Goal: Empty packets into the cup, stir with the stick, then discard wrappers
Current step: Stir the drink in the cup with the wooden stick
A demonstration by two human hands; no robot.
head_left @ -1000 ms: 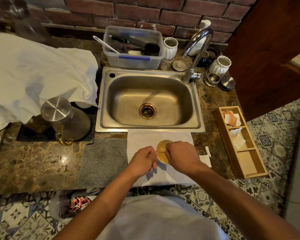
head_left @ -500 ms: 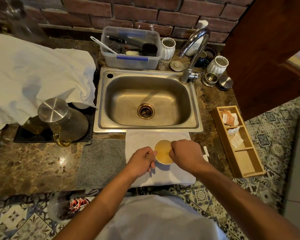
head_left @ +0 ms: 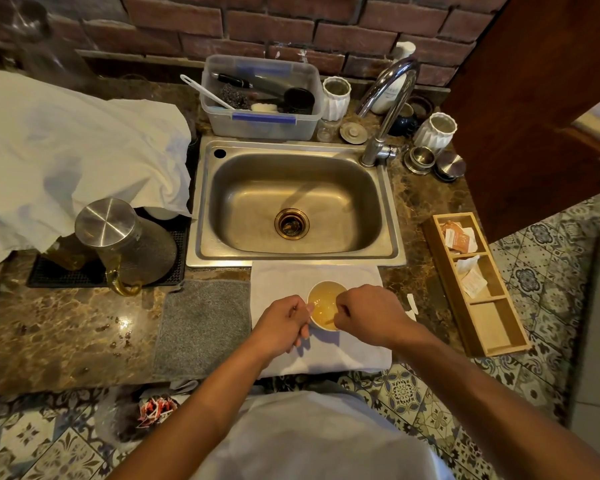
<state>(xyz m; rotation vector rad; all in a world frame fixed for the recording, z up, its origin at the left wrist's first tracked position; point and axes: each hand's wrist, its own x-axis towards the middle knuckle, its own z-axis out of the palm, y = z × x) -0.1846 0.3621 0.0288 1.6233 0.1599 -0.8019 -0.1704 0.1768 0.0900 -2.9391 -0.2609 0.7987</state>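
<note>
While the right hand pinches the stir stick, the left hand curls closed against the paper cup.
The stick slants down-left into the amber liquid; torn wrappers lie just right, near the worktop's front edge.

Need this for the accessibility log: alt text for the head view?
A person's left hand steadies a small cup of amber liquid on a white cloth while the right hand holds a stick in it. Behind is a steel sink; a wooden packet tray sits right.
</note>
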